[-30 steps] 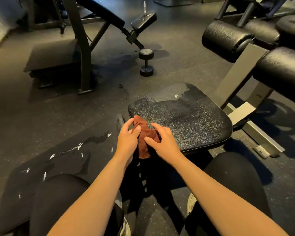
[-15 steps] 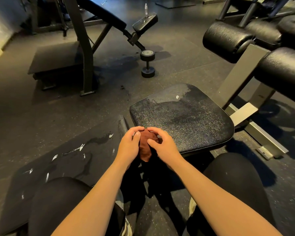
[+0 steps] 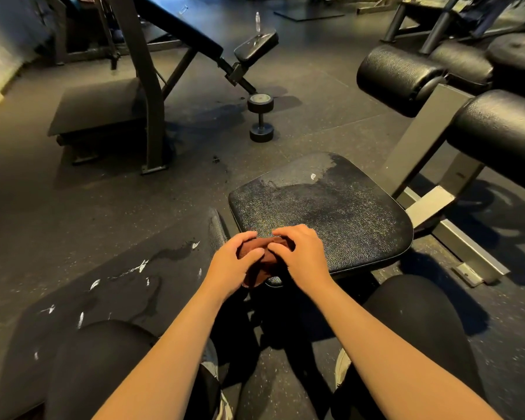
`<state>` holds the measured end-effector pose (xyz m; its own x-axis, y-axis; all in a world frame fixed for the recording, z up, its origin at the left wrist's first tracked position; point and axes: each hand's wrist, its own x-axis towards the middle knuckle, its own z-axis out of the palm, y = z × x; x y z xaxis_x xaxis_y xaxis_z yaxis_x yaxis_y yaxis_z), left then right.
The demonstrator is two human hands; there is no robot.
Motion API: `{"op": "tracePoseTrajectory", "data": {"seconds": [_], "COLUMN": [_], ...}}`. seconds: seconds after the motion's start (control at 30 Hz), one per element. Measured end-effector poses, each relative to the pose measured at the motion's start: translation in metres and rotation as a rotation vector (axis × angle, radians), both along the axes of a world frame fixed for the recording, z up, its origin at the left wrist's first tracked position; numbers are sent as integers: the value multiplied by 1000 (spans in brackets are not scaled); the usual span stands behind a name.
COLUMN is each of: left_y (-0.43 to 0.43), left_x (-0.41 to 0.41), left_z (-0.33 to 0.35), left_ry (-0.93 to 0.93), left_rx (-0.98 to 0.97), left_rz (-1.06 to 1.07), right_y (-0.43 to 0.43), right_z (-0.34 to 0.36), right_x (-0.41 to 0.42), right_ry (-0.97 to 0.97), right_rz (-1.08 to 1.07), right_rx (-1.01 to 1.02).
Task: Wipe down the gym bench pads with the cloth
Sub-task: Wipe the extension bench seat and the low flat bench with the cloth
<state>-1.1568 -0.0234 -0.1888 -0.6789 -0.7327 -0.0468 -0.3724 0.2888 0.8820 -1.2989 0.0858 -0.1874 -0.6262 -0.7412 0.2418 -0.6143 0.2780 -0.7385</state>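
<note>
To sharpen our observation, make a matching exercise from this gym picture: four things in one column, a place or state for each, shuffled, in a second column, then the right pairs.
Column 1
1. cloth
2. dumbbell
3. seat pad
4. roller pad

Column 2
a. on the floor beyond the seat pad
b. raised on the frame, at the right
c. gripped by the left hand and the right hand
d. surface streaked, partly wet-looking

Pairs: 1-c, 2-a, 3-d, 4-b
</note>
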Motion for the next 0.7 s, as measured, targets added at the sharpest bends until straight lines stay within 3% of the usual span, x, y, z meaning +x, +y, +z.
{"op": "tracePoseTrajectory", "data": {"seconds": [0.33,0.43,0.57,0.7], "left_y": [-4,-5,-5,-5], "left_x": [-15,-20,-26,-29], "left_z": [-21,-24,-33,-33], "left_ry": [4,-45,27,75], "left_rx": [-118,-51,-66,9], "left_rz": [80,173,172,226], "right_y": [-6,-10,-12,-19], "right_z": [-5,-11,-22,-27], "right_x": [-6,-5,6,10], "right_ry": [54,75,190,80], "right_rz": [-13,-51,-132,17], "right_rx": [30,95,117,39]}}
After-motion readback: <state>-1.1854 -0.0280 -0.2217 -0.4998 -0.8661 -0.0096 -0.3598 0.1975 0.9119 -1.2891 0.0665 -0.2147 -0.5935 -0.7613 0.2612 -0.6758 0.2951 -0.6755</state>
